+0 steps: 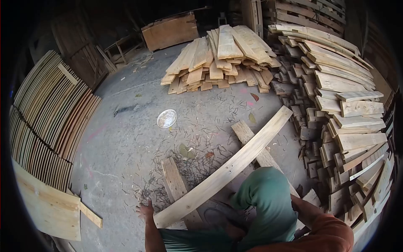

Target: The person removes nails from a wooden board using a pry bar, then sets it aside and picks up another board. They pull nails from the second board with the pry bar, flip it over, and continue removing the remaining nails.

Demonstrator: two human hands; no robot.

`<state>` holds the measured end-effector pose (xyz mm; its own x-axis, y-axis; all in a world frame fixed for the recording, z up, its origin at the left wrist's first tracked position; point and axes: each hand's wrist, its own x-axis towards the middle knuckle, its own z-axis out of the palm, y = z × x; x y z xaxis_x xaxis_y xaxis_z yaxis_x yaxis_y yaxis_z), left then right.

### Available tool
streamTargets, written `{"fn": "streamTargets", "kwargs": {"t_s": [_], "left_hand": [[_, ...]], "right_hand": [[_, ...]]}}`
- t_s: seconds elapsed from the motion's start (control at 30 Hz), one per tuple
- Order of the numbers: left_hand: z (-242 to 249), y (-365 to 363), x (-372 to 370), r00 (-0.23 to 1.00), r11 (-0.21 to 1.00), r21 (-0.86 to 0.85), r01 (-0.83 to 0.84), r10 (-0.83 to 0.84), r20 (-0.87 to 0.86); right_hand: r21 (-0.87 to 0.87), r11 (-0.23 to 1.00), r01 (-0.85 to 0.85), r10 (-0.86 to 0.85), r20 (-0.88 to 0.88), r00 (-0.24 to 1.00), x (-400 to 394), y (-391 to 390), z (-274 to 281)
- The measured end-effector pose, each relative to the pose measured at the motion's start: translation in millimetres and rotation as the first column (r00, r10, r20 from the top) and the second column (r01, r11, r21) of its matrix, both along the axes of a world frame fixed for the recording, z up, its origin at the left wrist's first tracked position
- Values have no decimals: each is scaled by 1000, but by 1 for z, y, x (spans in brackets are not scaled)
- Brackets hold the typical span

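A long wooden plank (226, 170) lies slantwise in front of me, resting across two shorter boards: one board (174, 178) under its left part and another board (264, 157) under its right part. My left hand (145, 210) is by the plank's lower left end, fingers apart with nothing seen in them. Many loose nails (157, 197) are scattered on the floor close to that hand. My right forearm (306, 210) passes behind my raised knee (268, 197), which hides my right hand.
A big stack of planks (228, 46) stands ahead on the concrete floor. More boards are piled along the right (352, 107). Slats (50, 122) and a plywood sheet (48, 199) line the left. A round white lid-like disc (167, 119) lies mid-floor.
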<state>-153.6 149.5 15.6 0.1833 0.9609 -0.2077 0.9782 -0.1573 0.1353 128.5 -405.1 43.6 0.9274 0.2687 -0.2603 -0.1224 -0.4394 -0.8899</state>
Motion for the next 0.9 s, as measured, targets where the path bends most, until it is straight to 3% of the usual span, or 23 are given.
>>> {"fn": "streamTargets", "kwargs": {"t_s": [0.03, 0.07, 0.1, 0.13, 0.17, 0.2, 0.23, 0.27, 0.3, 0.33, 0.4, 0.43, 0.47, 0.5, 0.53, 0.6, 0.63, 0.73, 0.77, 0.8, 0.87, 0.9], "left_hand": [[2, 5, -10, 994, 993, -60, -106, 105, -6], [-43, 40, -31, 994, 993, -42, -112, 112, -5], [-86, 70, -51, 979, 956, -291, -44, 99, 180], [-91, 57, -56, 989, 984, -173, -34, 59, 139], [-68, 35, -50, 998, 986, -159, 59, -55, 32], [-46, 18, -48, 983, 976, -159, 151, -166, -80], [-52, 25, -56, 982, 976, -153, 154, -168, -86], [-56, 35, -65, 991, 986, -117, 119, -125, -47], [-61, 42, -70, 997, 993, -84, 82, -83, -5], [-49, 40, -78, 988, 989, 9, 146, -146, 50], [-25, 41, -93, 946, 985, 99, 139, -162, 279], [-2, 36, -95, 949, 985, 108, 132, -158, 272], [31, 19, -85, 879, 994, 104, 41, -85, 469], [53, 6, -79, 761, 995, 80, -53, -12, 649], [61, -1, -79, 759, 994, 79, -75, 5, 651], [69, -8, -75, 673, 929, 362, -79, -218, 707], [74, -13, -76, 654, 922, 371, -106, -216, 725], [72, -23, -98, 596, 936, 316, -154, -166, 786], [67, -27, -105, 560, 945, 266, -190, -118, 820], [68, -37, -106, 555, 944, 268, -195, -119, 823], [75, -57, -106, 560, 950, 210, -231, -46, 827], [82, -57, -107, 482, 967, 126, -220, -5, 876]], "right_hand": [[-8, 1000, 18, -18, 14, 1000, -6, 3, 7], [-16, 999, 38, -38, 28, 999, -10, 7, 13], [-22, 998, 63, -62, 43, 997, -14, 11, 18], [-30, 995, 92, -90, 58, 994, -16, 16, 22], [-42, 991, 124, -121, 71, 990, -16, 21, 23], [74, 992, 106, -102, -54, 993, -13, 29, 21], [190, 977, 101, -67, -176, 982, -8, 39, 13], [196, 975, 105, -70, -179, 981, -2, 46, -1], [288, 946, 151, -41, -355, 934, 3, 55, -16], [367, 906, 210, 11, -517, 856, 2, 64, -11], [292, 932, 217, -35, -522, 852, 7, 75, -18], [434, 831, 348, -10, -614, 789, 15, 81, -45], [536, 696, 478, 40, -693, 720, 20, 89, -62], [508, 678, 531, 2, -725, 689, 22, 97, -62], [509, 690, 515, 17, -722, 691, 20, 100, -58], [406, 794, 452, -74, -674, 735, 22, 102, -35], [429, 772, 469, -115, -632, 767, 22, 109, -23], [604, 684, 409, -140, -442, 886, 25, 122, 28], [650, 607, 458, -183, -446, 876, 32, 132, 41], [654, 606, 452, -179, -441, 879, 38, 139, 61], [776, 556, 298, -182, -236, 955, 52, 149, 107], [775, 557, 298, -180, -238, 954, 57, 154, 118]]}}
